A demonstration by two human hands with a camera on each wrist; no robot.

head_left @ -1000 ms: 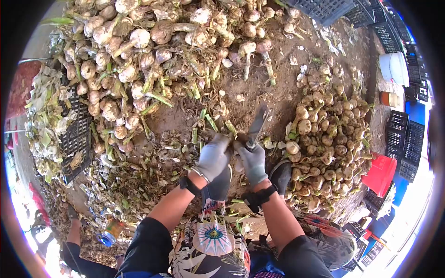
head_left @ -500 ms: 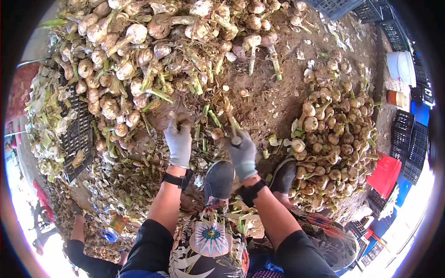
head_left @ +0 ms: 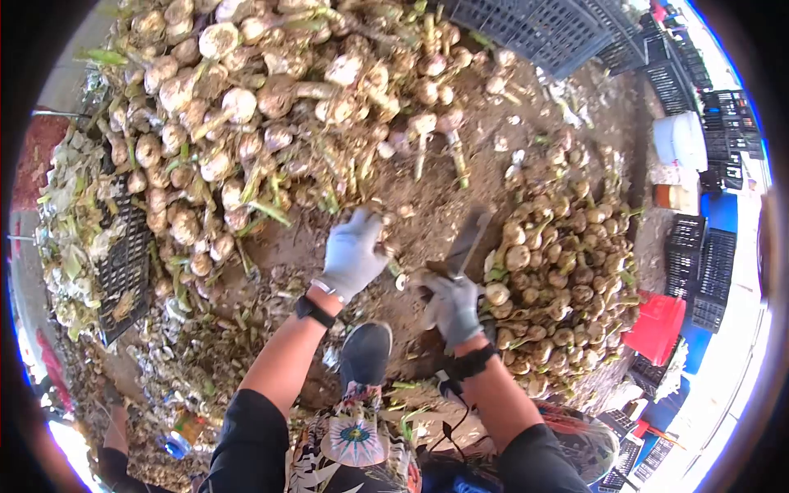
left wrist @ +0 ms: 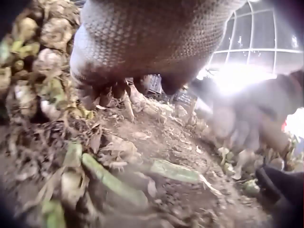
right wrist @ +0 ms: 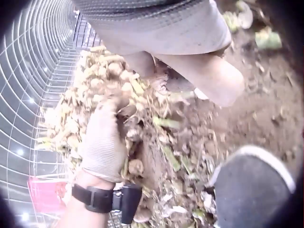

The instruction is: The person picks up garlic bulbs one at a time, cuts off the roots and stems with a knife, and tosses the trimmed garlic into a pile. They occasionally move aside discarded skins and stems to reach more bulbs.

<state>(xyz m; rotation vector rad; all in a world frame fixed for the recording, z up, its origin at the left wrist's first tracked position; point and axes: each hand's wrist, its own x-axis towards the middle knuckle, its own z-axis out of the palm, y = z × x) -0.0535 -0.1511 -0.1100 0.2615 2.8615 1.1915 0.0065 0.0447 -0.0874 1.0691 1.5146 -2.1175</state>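
My gloved left hand [head_left: 355, 251] is at the near edge of the big heap of garlic, its fingers curled round a dirt-brown garlic bulb [head_left: 383, 246]. The glove hides much of the bulb. A pale-ended stem [head_left: 400, 280] shows between the two hands. My gloved right hand [head_left: 452, 308] grips a knife, whose broad dark blade [head_left: 470, 238] points away from me. In the right wrist view the left hand [right wrist: 104, 142] is beyond the right hand's bare fingertips [right wrist: 223, 83]. The left wrist view shows the left glove [left wrist: 142, 42] close over the soil.
Untrimmed garlic [head_left: 238, 107] lies heaped ahead and left; a pile of trimmed bulbs [head_left: 567, 271] is on the right. Cut green stems [left wrist: 114, 183] litter the ground. My shoe [head_left: 366, 353] is below the hands. Black crates [head_left: 534, 33], a white bucket [head_left: 679, 141] and a red tub [head_left: 655, 327] stand around.
The hands were together around the knife, then the left moved away leftward. Now it has come forward and right with a garlic bulb, while the right hand has shifted right, knife blade showing again.
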